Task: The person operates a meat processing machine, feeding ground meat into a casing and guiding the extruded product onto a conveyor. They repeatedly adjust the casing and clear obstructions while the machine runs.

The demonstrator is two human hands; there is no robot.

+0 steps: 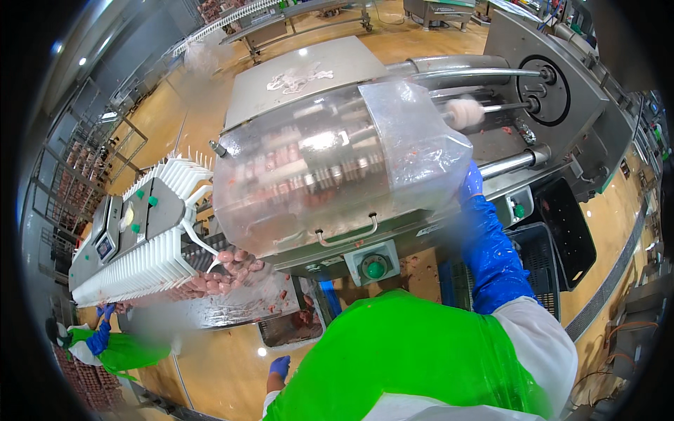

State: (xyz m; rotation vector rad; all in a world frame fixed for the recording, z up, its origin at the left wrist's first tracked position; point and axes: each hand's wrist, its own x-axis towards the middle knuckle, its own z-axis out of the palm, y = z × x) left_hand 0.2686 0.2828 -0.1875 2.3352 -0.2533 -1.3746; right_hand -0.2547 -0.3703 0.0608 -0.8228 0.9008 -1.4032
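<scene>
My right hand [473, 181], in a blue glove and long blue sleeve, reaches to the right end of a steel sausage machine. It is at the edge of a clear plastic sheet [414, 133] draped over the machine's transparent cover [281, 189]; its fingers are mostly hidden. Beyond the sheet, a pale, bunched casing [465, 113] sits on a metal rod. Low at my left side hangs my left hand [279, 367], blue-gloved, its fingers curled in and nothing seen in them. Pink sausages [228, 270] hang in loops from the white hooks [133, 274] left of the cover.
A green knob [375, 269] sits on the machine's front. Below left stands a bin [291, 330] with meat scraps; black crates [562, 231] are at the right. Casing scraps [298, 81] lie on the steel lid. A co-worker in a green apron [133, 349] handles the far-left sausages.
</scene>
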